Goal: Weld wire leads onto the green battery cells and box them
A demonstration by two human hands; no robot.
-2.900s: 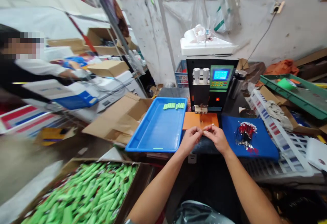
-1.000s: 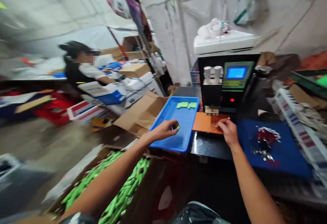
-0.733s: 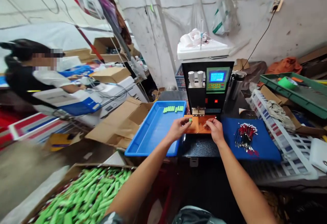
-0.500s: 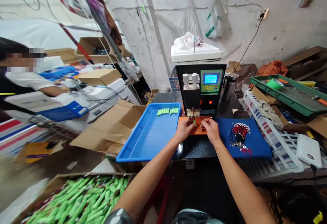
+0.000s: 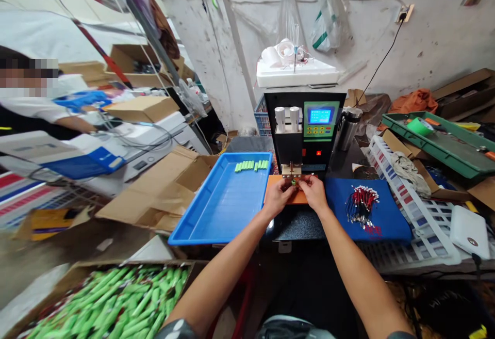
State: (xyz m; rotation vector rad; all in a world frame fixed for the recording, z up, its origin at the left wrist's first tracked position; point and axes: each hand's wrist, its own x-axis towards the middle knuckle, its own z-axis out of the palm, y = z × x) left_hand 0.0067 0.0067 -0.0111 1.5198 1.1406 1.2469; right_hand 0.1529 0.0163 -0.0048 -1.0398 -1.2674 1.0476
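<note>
While both forearms are stretched over the dark bench, a carton [image 5: 195, 272] heaped with green-wrapped pieces [image 5: 131, 303] is seen at the lower left, nearest the body. The left hand [image 5: 278, 197] is closed to a pinch, and a small green cylinder [image 5: 293, 182] is held between its thumb and fingers over the orange pad [image 5: 300, 198]; whether the pad is touched by it cannot be told. The right hand [image 5: 312, 193] is likewise drawn to a pinch, its fingertips brought close to the cylinder, and a thin lead [image 5: 312, 174] is held in it, mostly hidden, with a white tip shown above the fingers. To the left, a blue tray [image 5: 220, 210] is placed, with short green cells [image 5: 251, 165] lined up near its far end; to the right, a bundle of red and black leads [image 5: 362, 205] is laid on a blue cloth [image 5: 394, 218]. Just beyond the hands, a black machine [image 5: 286, 145] is set, its blue screen [image 5: 320, 116] lit, with a steel flask [image 5: 350, 130] stood beside it. Farther back, a plastic bag [image 5: 327, 29] is hung against the wall [image 5: 371, 29]
</note>
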